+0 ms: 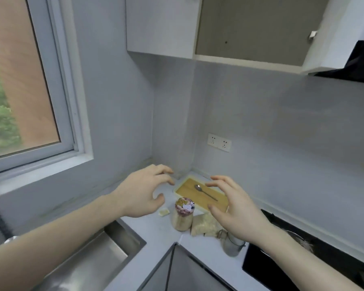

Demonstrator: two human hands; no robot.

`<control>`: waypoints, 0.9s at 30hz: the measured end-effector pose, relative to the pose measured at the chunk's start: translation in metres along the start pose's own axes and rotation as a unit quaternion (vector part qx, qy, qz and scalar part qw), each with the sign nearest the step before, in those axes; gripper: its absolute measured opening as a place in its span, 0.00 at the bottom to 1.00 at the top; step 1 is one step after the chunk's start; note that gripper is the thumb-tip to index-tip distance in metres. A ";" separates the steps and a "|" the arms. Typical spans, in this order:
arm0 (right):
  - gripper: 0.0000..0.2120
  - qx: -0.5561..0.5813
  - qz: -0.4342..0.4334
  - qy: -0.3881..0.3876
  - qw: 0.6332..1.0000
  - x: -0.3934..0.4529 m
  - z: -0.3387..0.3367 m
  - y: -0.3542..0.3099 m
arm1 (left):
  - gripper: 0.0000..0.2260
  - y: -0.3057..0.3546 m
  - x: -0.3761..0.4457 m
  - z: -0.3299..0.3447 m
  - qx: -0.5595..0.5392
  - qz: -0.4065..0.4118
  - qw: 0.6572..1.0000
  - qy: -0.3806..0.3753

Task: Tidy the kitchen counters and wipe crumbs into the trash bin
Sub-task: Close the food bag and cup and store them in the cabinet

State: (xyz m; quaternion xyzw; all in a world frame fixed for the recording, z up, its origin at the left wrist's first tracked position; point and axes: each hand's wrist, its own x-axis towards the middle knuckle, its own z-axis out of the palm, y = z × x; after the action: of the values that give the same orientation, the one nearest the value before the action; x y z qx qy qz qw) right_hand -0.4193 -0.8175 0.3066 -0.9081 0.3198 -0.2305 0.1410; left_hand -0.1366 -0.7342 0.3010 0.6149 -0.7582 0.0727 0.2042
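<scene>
- Both hands are held above the corner of the tabletop (pixel 156 227), fingers spread and loosely curved, nothing gripped by either.
- The left hand (pixel 144 193) hovers just left of the tray (pixel 200 198); the right hand (pixel 233 208) is raised over the tray's near right end, part of which it hides.
- The tray, wood-toned with a pale rim, lies in the far corner against the walls, its long axis running from far left to near right.
- A spoon (pixel 205 192) lies in the tray, roughly along that same axis, bowl toward the far left.
- The tray is bracketed by the two hands, one at each end; it appears to be the next thing to be lifted, with a two-handed grasp at the short ends.
- The right hand is judged the nearer to the tray; contact cannot be told.
- Nearer stand a jar (pixel 183 215) with a patterned lid, a bag (pixel 204 225) beside it on the right, and a small pale scrap (pixel 164 212) to the left.
- A sink (pixel 97 253) lies near left, a dark hob (pixel 282 267) near right.
</scene>
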 end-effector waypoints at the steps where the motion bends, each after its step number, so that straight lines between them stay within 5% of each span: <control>1: 0.20 0.012 0.019 -0.011 1.000 0.004 0.012 0.013 | 0.17 -0.008 0.001 0.016 -0.011 -0.022 1.000 -0.020; 12: 0.22 0.076 0.223 -0.104 0.966 0.052 0.129 0.118 | 0.24 -0.090 0.036 0.167 -0.129 -0.145 0.962 -0.194; 19: 0.32 0.126 0.344 -0.112 0.924 0.076 0.197 0.151 | 0.35 -0.114 0.060 0.262 -0.260 -0.242 0.895 -0.270; 27: 0.41 0.115 0.392 -0.154 0.900 0.104 0.232 0.191 | 0.44 -0.147 0.096 0.314 -0.259 -0.271 0.874 -0.308</control>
State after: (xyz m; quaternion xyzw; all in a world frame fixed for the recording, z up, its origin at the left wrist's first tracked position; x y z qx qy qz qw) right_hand -0.3286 -1.0035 0.0658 -0.7112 0.5953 -0.0490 0.3708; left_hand -0.0803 -0.9691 0.0339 0.7126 -0.5778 -0.3781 0.1238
